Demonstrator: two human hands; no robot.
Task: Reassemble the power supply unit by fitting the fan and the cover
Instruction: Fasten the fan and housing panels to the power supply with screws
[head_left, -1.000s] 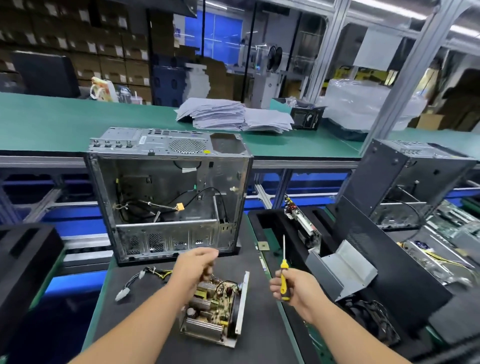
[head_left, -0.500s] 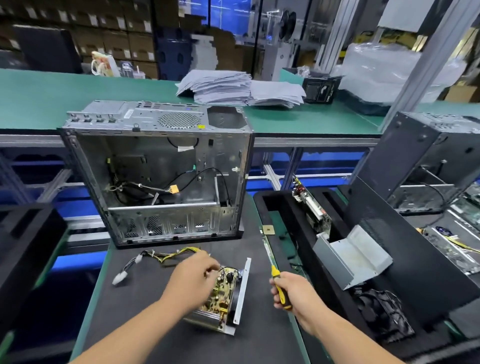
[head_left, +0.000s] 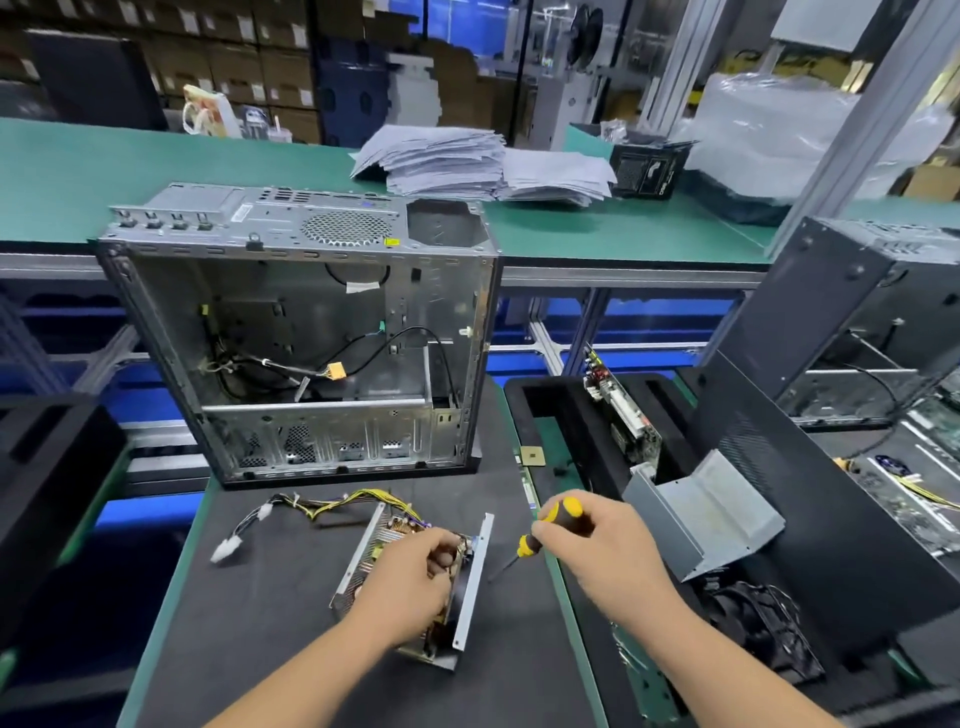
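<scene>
We've got the open grey steel computer case (head_left: 306, 332) standing at the back of the dark tabletop (head_left: 260, 634), and just in front of it the uncovered power supply unit (head_left: 410, 571), a bare circuit board in a silver tray, its long axis running away from us with its yellow-and-black cable bundle (head_left: 332, 506) trailing left. Our left hand (head_left: 410, 582) curls down onto that board, the right hand (head_left: 597, 545) just beside it grips a yellow-and-black screwdriver (head_left: 550, 525) pointing down-left toward the tray's upright wall. The folded grey metal cover (head_left: 706, 514) and black fan (head_left: 758, 623) lie further right, nearer our right hand, open mat between.
</scene>
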